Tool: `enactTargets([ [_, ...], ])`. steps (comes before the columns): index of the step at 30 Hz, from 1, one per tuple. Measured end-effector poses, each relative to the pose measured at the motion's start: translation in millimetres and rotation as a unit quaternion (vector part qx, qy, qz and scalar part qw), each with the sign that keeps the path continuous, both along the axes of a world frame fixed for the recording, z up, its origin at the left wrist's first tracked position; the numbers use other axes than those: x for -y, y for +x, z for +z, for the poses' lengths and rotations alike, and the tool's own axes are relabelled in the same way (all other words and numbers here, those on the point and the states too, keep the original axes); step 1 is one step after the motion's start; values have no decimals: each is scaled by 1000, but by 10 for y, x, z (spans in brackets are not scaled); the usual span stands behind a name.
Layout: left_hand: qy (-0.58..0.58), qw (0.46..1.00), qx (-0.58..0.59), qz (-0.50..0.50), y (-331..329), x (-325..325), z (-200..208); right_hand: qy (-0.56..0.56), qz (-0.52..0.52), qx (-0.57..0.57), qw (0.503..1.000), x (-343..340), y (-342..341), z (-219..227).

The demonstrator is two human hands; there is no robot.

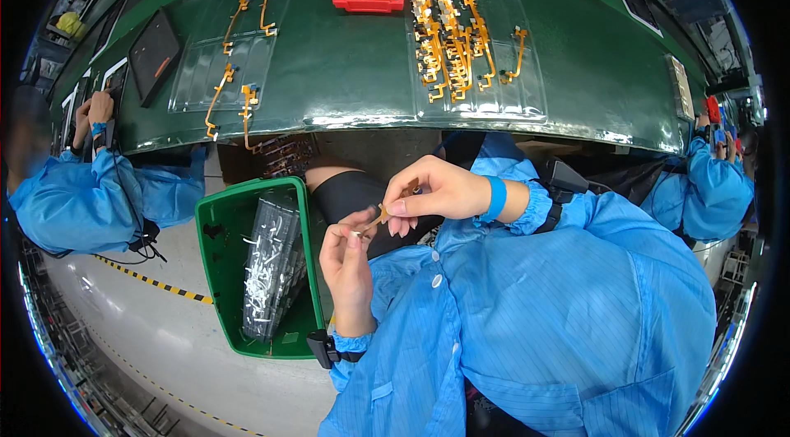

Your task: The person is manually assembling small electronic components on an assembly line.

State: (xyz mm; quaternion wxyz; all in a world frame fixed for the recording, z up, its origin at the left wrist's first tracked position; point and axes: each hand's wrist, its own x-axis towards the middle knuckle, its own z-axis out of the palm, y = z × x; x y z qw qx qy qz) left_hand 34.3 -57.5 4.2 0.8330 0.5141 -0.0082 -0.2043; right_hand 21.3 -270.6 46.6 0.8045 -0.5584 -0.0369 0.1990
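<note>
Above my lap, both hands hold a small orange flex cable (pixel 383 213) between them. My left hand (pixel 349 268) pinches its lower end between thumb and fingertips. My right hand (pixel 440 190), coming in from the right, grips the upper part with thumb and index finger. The fingers cover much of the cable. Beyond them on the green table, a clear plastic tray (pixel 527 99) carries several rows of orange flex cables (pixel 448 42). Another clear tray (pixel 185 79), farther left, has several more cables (pixel 220 99) spaced apart.
A red bin (pixel 370 4) of small white pieces stands at the table's far side. Beside my left hand, a green bin (pixel 207 272) holds clear trays (pixel 276 272) and white scraps. A black tablet-like slab (pixel 154 54) lies at left. People in blue sleeves work on both sides.
</note>
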Motion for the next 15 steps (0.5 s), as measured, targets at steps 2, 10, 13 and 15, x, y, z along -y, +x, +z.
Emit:
enactTargets([
  [2, -69, 996, -37, -47, 17, -94, 36, -9, 1, -11, 1000, 49, -23, -21],
  [10, -79, 991, -42, -100, 18, -76, 307, -3, 113, 53, 992, 288, -31, -65],
  [13, 0, 991, -27, -129, 11, -7, 348, -14, 122, 90, 988, 159, 48, -85],
  [15, 19, 991, -21, -130, 27, 21, 343, -17, 123, 85, 989, 105, 63, -35],
])
